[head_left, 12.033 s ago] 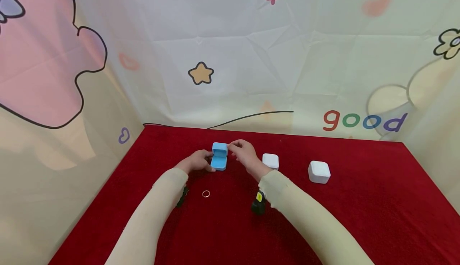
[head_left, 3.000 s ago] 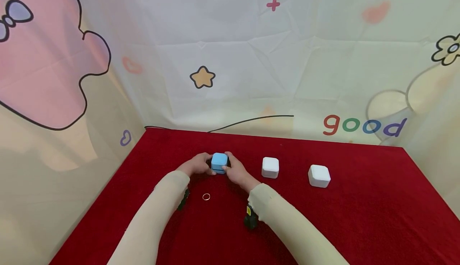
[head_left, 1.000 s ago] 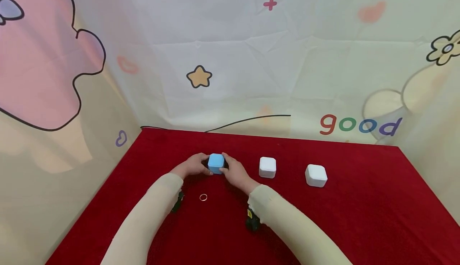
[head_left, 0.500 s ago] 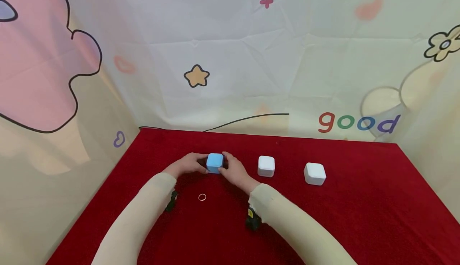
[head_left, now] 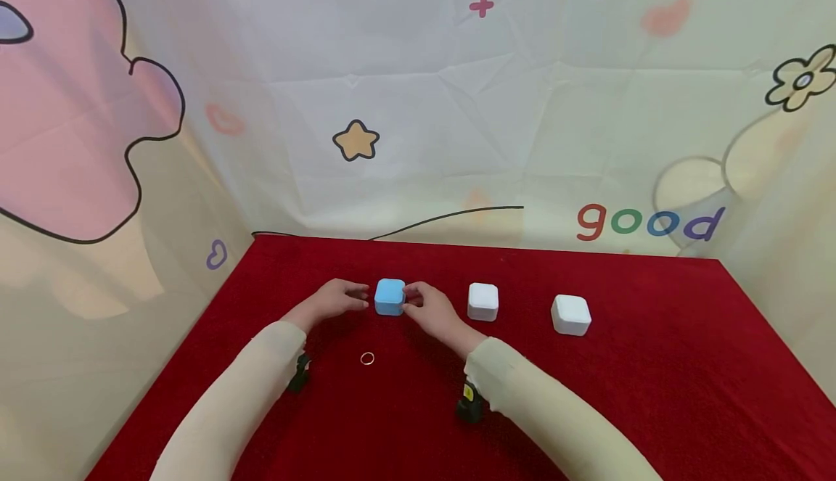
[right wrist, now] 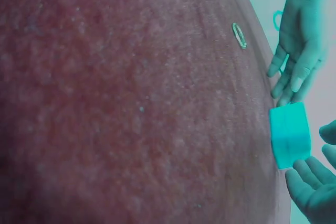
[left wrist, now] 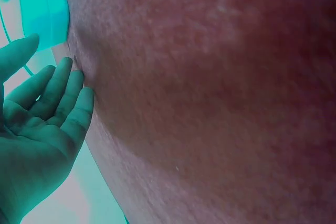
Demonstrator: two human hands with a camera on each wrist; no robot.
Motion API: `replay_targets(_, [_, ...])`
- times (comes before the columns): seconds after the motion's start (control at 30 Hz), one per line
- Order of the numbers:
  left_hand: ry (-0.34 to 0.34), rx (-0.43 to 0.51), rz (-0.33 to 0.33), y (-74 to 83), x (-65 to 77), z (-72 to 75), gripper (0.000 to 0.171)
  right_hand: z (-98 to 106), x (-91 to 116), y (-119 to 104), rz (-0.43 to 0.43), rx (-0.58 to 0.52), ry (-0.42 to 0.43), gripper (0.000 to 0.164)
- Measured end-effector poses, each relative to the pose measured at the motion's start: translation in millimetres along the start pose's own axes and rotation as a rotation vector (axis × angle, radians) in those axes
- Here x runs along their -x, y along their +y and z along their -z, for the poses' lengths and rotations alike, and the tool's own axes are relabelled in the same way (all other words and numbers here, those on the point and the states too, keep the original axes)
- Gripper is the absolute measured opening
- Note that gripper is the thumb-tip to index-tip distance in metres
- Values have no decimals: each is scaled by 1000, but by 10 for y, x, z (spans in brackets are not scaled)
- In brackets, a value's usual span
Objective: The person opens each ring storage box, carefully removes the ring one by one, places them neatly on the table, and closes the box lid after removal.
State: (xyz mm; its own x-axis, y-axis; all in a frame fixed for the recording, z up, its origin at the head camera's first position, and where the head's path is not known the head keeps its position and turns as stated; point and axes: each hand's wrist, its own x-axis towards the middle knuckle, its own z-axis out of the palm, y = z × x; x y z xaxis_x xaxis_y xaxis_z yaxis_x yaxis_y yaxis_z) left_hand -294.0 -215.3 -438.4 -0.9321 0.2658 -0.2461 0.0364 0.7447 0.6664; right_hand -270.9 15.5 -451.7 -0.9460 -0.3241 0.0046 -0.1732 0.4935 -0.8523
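Note:
A light blue ring box (head_left: 390, 297) with its lid down sits on the red cloth between both hands. My left hand (head_left: 331, 298) is just left of it, clear of its side, with fingers loosely extended; the left wrist view shows this hand's (left wrist: 42, 124) palm and spread fingers apart from the box (left wrist: 44, 11). Close by the box's right side is my right hand (head_left: 432, 312), fingers relaxed; whether its fingertips touch the box (right wrist: 290, 136) is hard to tell in the right wrist view. A thin gold ring (head_left: 367, 358) lies on the cloth nearer me.
Two white boxes of similar shape stand to the right: a nearer white box (head_left: 482, 302) beside my right hand and a farther white box (head_left: 571, 315). Red cloth (head_left: 405, 423) covers the table, and a printed curtain (head_left: 418, 140) rises behind its far edge.
Twelve seconds ago the blue box's lid stood raised; three seconds ago it was nearly down, and now it is closed. Both hands have let go, the left drawing away leftward.

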Motion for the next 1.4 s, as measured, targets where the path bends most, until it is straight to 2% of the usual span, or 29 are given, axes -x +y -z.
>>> replay_targets(0.17, [30,17,-8,-50,51,34,46,57,53,-9,-39,-11,9,32])
replay_targets(0.5, [53,34,-11,-78,149,81,41,166,200,18,-36,4,-2,29])
replay_targets(0.93, [62,60,6,-6,310,178,41,298,380,30,-31,-28,10,29])
replay_targets(1.4, [111,92,-48,188,510,81,38,501,689,147,19,-74,-16,32])
